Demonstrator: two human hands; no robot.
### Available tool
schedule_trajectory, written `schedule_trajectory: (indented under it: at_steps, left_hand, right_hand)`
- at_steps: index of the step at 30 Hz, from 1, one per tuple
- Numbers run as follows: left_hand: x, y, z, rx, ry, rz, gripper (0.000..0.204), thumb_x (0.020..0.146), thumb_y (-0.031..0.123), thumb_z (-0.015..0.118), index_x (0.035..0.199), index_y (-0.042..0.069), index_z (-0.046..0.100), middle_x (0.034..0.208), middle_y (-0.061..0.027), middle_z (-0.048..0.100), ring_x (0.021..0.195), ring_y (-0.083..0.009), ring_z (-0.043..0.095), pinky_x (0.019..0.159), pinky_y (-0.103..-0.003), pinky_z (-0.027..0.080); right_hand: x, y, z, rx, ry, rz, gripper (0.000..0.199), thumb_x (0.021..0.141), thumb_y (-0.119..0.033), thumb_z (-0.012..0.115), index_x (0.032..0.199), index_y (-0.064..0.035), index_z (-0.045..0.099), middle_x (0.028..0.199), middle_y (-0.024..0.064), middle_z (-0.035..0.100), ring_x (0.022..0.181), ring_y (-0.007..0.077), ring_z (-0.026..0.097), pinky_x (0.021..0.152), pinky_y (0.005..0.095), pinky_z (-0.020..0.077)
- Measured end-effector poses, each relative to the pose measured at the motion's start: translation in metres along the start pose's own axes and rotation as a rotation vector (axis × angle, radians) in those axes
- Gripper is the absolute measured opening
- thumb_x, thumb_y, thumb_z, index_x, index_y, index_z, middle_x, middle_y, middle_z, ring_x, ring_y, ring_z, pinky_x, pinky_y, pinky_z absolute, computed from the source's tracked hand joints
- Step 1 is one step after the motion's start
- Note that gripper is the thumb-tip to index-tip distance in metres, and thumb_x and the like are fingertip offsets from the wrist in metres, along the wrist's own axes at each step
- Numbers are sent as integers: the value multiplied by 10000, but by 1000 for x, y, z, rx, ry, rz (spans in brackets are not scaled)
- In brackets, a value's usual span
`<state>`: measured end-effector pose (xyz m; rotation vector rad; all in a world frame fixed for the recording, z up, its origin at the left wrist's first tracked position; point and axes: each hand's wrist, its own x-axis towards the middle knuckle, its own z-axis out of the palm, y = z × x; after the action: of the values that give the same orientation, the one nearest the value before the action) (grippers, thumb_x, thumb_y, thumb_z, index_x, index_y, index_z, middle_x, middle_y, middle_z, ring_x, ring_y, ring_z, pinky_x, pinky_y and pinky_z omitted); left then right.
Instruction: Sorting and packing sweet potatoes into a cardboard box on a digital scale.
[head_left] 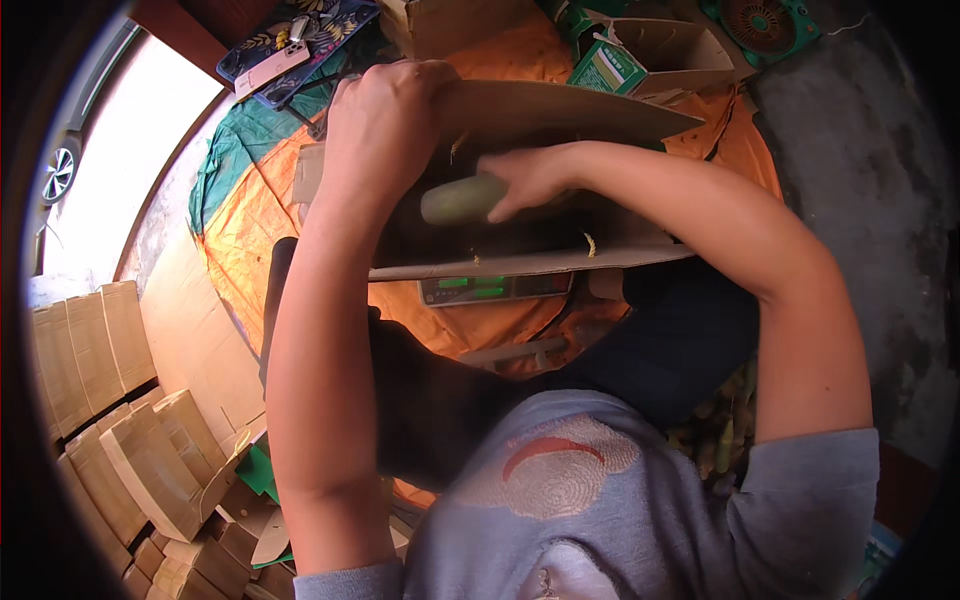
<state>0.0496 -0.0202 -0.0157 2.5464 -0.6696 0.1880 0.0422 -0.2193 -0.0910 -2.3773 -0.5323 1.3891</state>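
Veg, long & green, juts out L of R hand fingers, its R end gripped betw. thumb & fingers; both over box interior, touching bottom or not, can't tell. L hand at box's far L corner, fingers bent, grip itself hidden. Scale bodyward of R fingers; phone L of L fingers, apart.
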Motion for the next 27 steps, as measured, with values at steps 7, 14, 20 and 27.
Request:
schedule_trajectory:
  at_steps: [7,14,20,27]
  left_hand:
    - [-2,-2,6,-22,49,51,199,900,173,637,1043,76,735,978,-156,721,926,-343,690,816,-401,539]
    - [-3,-9,19,-75,43,127,189,899,127,647,1042,41,738,1005,-163,728,913,-323,709,805,-368,550]
    - [-2,-11,15,-90,41,182,228,907,144,620,1093,101,744,1031,-124,734,957,-287,713,825,-355,552]
    - [-3,-13,3,-83,290,21,283,999,283,605,1174,103,734,1160,-95,725,1108,-206,673,926,-327,510]
  right_hand:
    - [8,71,24,57,76,128,811,852,-300,749,1494,-28,334,1444,255,479,1353,380,460,1111,437,382]
    - [-86,20,-2,-50,268,-103,532,905,-230,666,1380,-38,521,1256,198,643,1179,338,608,1021,398,474]
    - [-285,54,4,407,1185,-311,385,973,-58,618,1345,6,542,1149,122,671,1072,202,651,966,339,529]
    - [-330,273,265,1318,1489,296,471,1033,-349,510,1371,-22,535,1284,93,632,1209,196,584,1068,373,434]
